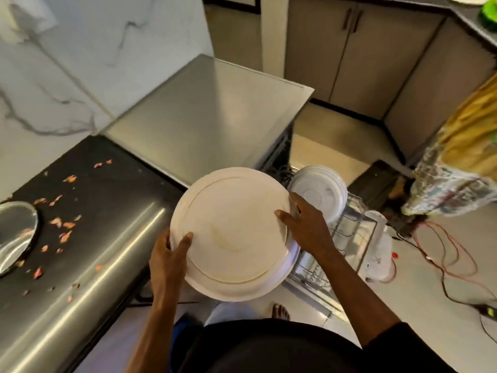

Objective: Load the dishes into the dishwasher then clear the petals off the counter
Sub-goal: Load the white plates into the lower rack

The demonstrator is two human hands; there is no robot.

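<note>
So both hands are on a big white plate [231, 232], held in the air just left of the pulled-out rack [349, 238] and in front of the dishwasher [209, 109]. It's round, so there's no real long axis. Its face points up at the camera and tips a bit toward the person, with the far rim higher than the near one. There might be a second plate stacked under it, since an extra rim peeks out at the lower right, but it's too blurry to be sure.

The left hand [166, 262] grips the near-left rim with its thumb on top. The right hand [304, 224] grips the right rim, thumb on the face and fingers curled over the edge. A few white dishes [317, 192] already stand on edge at the far end of the rack.

To the left is a black counter [107, 189] with pinkish petals [66, 224] scattered over it, and a steel bowl [16, 232] sits at its left edge. Behind it is a marble wall [67, 63]. Beige cabinets [349, 49] run along the back, and a red cable [443, 259] loops on the pale floor [430, 305].
</note>
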